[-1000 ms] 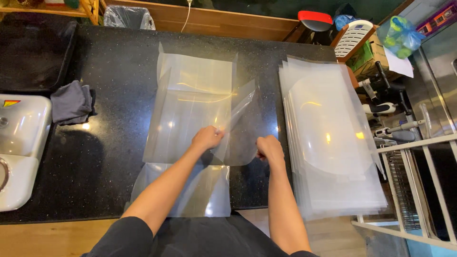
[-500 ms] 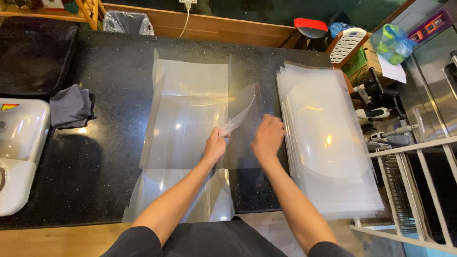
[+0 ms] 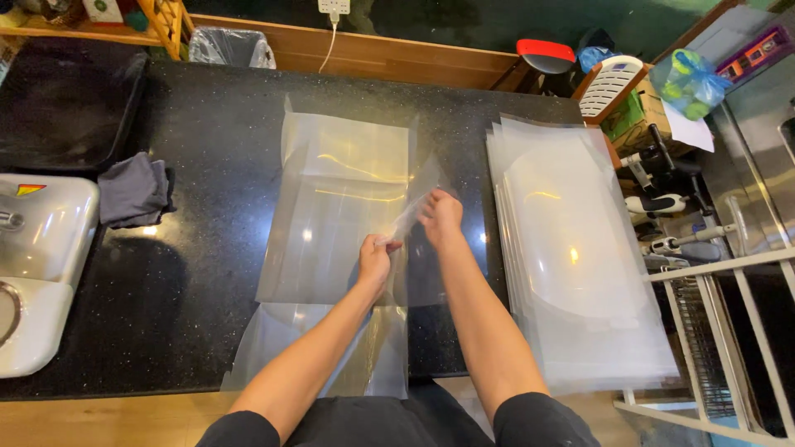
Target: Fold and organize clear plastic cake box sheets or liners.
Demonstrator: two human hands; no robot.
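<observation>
Left hand (image 3: 377,257) is closed, pinching the near end of a thin clear film strip (image 3: 407,222); right hand (image 3: 440,217) is closed too, fingers pinching the far end of the same strip just ahead of and right of the left hand. Strip runs taut and tilted between the two hands, lifted off the sheet below. Under both hands lies a clear plastic sheet (image 3: 331,215), flat on the black speckled counter (image 3: 207,273), its far edge well ahead of the hands and slightly curled up. Another clear sheet (image 3: 281,348) lies nearer the body than the left hand, partly under the left forearm and overhanging the counter's near edge. Right of the right hand, apart from it, sits a stack of clear plastic sheets (image 3: 580,257), edges fanned, running from the far side of the counter to past its near edge. Well left of the left hand: a folded dark grey cloth (image 3: 132,190), and beyond it a white appliance (image 3: 37,265) at the counter's left end. Far left corner holds a black tray (image 3: 66,99). Right of the stack, a white metal rack (image 3: 720,331), past the counter edge.
</observation>
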